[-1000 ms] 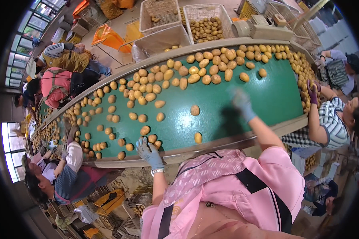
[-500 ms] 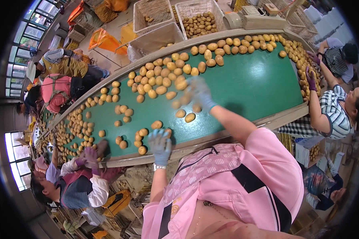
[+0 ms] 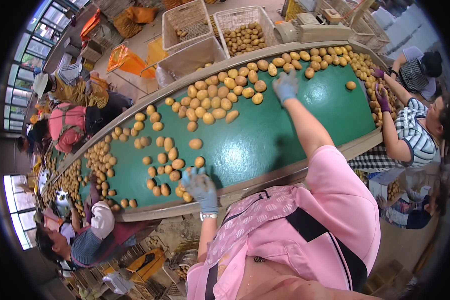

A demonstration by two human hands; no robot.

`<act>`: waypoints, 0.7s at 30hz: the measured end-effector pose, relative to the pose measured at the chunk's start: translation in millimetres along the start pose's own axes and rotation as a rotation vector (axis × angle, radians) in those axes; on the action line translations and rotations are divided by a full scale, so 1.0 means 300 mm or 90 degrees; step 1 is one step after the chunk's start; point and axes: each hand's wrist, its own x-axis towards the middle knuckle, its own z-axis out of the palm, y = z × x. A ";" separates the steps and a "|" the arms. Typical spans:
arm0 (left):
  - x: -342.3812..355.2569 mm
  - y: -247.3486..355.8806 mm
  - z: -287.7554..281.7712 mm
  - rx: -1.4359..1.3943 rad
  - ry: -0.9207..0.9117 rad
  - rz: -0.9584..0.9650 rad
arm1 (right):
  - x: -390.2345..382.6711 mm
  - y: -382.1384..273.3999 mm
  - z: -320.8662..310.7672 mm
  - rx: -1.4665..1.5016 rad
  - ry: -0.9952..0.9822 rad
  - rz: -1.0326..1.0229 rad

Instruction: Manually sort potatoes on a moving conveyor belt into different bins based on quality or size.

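My left hand (image 3: 201, 189), in a grey-blue glove, rests low over the green conveyor belt (image 3: 257, 137) at its near edge. Its fingers are apart beside a loose group of potatoes (image 3: 175, 164) and touch or nearly touch the closest ones. Across the belt reaches my right hand (image 3: 286, 87), gloved the same way. Nothing shows in it, and its parted fingers point at the row of potatoes (image 3: 279, 62) along the far side. Left of it, a larger cluster of potatoes (image 3: 216, 102) is spread over the belt.
A raised rail (image 3: 225, 65) borders the far side. Behind it stand white crates (image 3: 246, 32), one holding potatoes. A co-worker in purple gloves (image 3: 382, 97) handles piled potatoes at the belt's right end. Another co-worker (image 3: 97, 227) leans in on my left. One potato (image 3: 351, 85) lies apart.
My right hand has moved farther across the belt and to the right, away from the middle potatoes. More potatoes now lie by my left hand. The co-worker on the left has reached farther over the belt.
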 end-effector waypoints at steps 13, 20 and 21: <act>0.161 -0.792 -0.206 0.415 -0.203 -0.164 | 0.244 0.438 -0.051 0.090 -0.012 0.114; 0.013 -0.943 -0.326 0.373 -0.059 -0.257 | 0.287 0.636 0.155 0.040 -0.074 0.196; -0.012 -0.932 -0.313 0.377 -0.104 -0.300 | 0.257 0.605 0.161 0.158 -0.100 0.261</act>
